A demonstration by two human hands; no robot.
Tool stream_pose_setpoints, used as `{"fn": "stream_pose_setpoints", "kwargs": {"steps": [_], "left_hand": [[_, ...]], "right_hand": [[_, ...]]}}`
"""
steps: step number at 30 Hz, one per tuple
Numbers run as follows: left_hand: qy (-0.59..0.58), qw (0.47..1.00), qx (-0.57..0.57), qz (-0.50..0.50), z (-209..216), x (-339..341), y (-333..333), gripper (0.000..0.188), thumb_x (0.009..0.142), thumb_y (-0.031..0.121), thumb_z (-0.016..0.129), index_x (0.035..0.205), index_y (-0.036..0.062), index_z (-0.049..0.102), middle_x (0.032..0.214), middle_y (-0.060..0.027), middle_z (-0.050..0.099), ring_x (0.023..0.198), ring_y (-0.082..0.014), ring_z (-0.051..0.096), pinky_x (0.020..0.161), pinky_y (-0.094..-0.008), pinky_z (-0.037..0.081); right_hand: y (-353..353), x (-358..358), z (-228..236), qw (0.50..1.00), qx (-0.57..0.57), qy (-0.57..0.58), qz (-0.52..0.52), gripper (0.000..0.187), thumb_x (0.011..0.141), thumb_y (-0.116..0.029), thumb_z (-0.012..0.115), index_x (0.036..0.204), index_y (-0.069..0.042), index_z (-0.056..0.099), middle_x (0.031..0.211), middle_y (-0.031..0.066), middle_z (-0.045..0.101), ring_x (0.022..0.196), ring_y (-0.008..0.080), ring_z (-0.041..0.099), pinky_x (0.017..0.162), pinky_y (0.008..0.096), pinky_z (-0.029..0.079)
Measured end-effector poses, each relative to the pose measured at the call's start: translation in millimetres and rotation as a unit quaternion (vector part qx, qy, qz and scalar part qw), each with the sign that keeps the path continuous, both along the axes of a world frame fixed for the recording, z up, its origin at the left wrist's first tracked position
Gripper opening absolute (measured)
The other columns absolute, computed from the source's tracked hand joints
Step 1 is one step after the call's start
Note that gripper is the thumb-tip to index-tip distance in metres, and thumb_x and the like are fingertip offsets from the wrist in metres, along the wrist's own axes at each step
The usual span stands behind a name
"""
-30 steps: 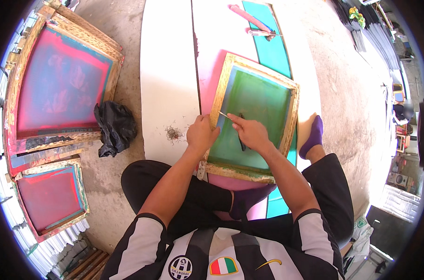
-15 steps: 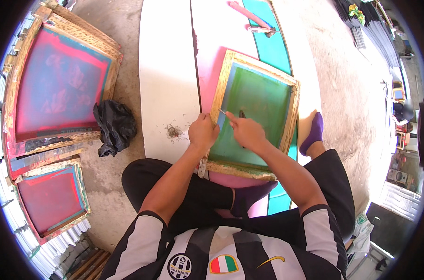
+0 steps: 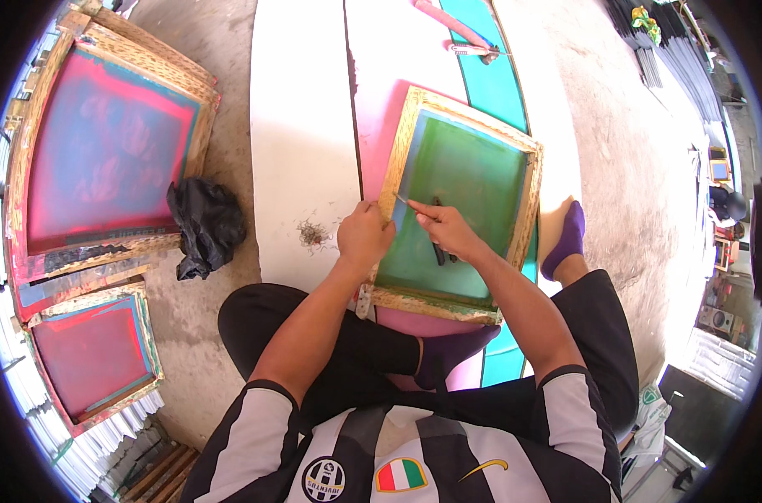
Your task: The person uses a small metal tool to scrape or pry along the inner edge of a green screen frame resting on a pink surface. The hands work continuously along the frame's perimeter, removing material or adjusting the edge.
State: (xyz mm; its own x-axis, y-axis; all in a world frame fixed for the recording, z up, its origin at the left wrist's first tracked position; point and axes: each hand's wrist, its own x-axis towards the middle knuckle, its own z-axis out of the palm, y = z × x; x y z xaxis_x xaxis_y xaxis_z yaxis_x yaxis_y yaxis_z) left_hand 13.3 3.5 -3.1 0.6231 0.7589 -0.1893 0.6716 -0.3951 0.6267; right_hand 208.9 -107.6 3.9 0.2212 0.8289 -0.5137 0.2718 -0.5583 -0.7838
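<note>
A wooden screen-printing frame with green mesh lies in front of me on the coloured boards. My left hand is closed round its left bar. In my right hand is a slim hand tool with a thin metal tip and a brownish handle; its exact kind is unclear. The tip meets the left bar, just above my left fingers. On the mesh beside my right hand lie dark-handled pliers, partly covered by that hand. A small heap of thin staple-like bits sits on the white board to the left.
Two pink-and-blue mesh screens lean at the left, a crumpled black plastic bag next to them. At the far end of the boards are a pink roll and a light-handled tool. My socked foot rests right of the frame.
My right hand has drawn back slightly to the right and its fingers have shifted on the slim tool, uncovering more of the pliers. The left hand stays on the bar.
</note>
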Motion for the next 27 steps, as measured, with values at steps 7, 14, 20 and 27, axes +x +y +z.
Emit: {"fn": "stream_pose_setpoints", "kwargs": {"steps": [7,14,20,27], "left_hand": [[-0.008,1.0,0.007,-0.004,-2.2,-0.5,1.3,0.038,0.085,0.031,0.081,0.103,0.0003,0.069,0.103,-0.0192,0.069,0.091,-0.0421,0.072,0.078,-0.0525,0.059],[0.028,1.0,-0.012,0.006,-0.2,-2.4,3.9,0.04,0.086,0.034,0.08,0.105,0.0001,0.069,0.106,-0.0184,0.07,0.093,-0.0429,0.072,0.079,-0.0532,0.058],[0.021,0.999,-0.002,0.024,2.9,2.5,-1.0,0.046,0.085,0.038,0.081,0.11,0.0005,0.07,0.105,-0.0187,0.07,0.094,-0.042,0.072,0.081,-0.0524,0.058],[0.048,0.998,-0.018,0.041,10.8,2.0,2.1,0.049,0.084,0.042,0.082,0.111,0.0016,0.073,0.103,-0.0193,0.071,0.092,-0.0409,0.073,0.08,-0.0514,0.059]], "right_hand": [[-4.4,-3.5,8.9,0.934,0.09,-0.319,0.131,0.046,0.111,-0.032,0.058,0.155,-0.016,0.058,0.071,0.0026,0.059,0.063,0.0147,0.056,0.064,0.0356,0.051],[33.0,20.5,46.7,0.932,-0.198,0.293,-0.08,0.049,0.112,-0.036,0.056,0.156,-0.013,0.057,0.069,-0.0008,0.054,0.057,0.0113,0.051,0.056,0.0303,0.045],[-7.9,-4.3,6.5,0.998,0.023,-0.055,0.02,0.047,0.111,-0.033,0.056,0.157,-0.027,0.055,0.078,0.0081,0.066,0.068,0.0253,0.065,0.068,0.0416,0.054],[-0.3,-30.3,61.8,0.95,-0.046,-0.291,0.105,0.042,0.11,-0.033,0.052,0.15,-0.036,0.06,0.096,0.0202,0.075,0.089,0.0428,0.072,0.079,0.0548,0.056]]}}
